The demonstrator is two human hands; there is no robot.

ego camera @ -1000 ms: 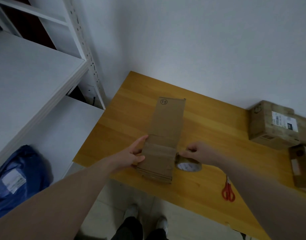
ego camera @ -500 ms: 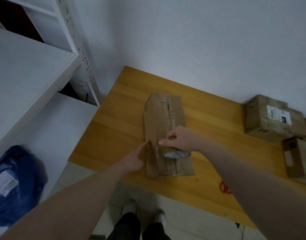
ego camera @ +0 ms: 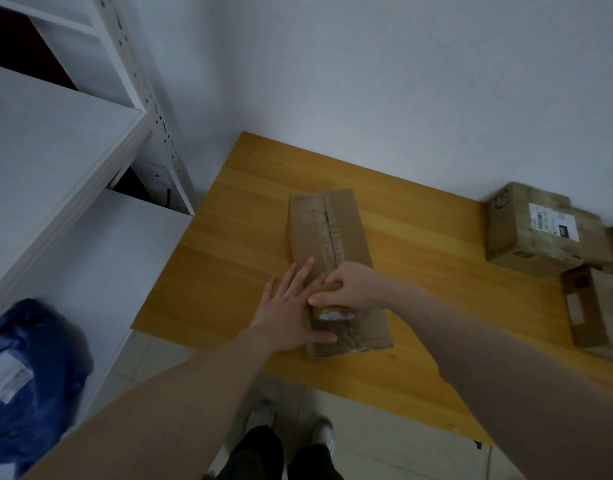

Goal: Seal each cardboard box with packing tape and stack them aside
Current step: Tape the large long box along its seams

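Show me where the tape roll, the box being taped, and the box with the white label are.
tape roll [ego camera: 329,312], head view, on its pale core below the right hand's fingers.
box being taped [ego camera: 346,233], head view, on the bare right flap.
box with the white label [ego camera: 516,237], head view, on its brown top left of the label.

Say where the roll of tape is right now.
In the head view the roll of tape sits on the near end of the long cardboard box on the table, held by the right hand, beside the flat left hand.
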